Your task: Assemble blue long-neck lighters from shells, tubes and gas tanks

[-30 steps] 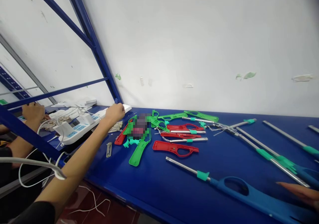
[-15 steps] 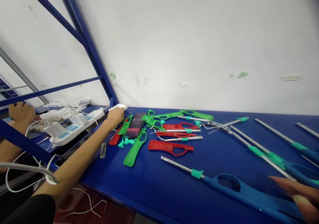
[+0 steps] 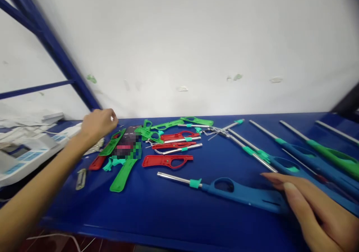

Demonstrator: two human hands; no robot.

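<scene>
My left hand is raised at the back left of the blue table, fingers curled in. Whatever they may hold is hidden. Just below it lie a green lighter casing half and a red casing half. At the right, my right hand has its index finger stretched out and its thumb beside the handle end of a blue long-necked lighter. That lighter lies on the table with a metal tube and a teal trigger; whether the hand touches it I cannot tell.
Red casing halves, green casing halves and metal tubes with wires cover the middle. Several assembled lighters lie at the right. A small clear part sits front left, near a white power strip. A blue frame post rises behind.
My view has turned right. My left hand has come away from the white block at the frame's foot. My right hand shows more fully, still beside the blue lighter's handle.
</scene>
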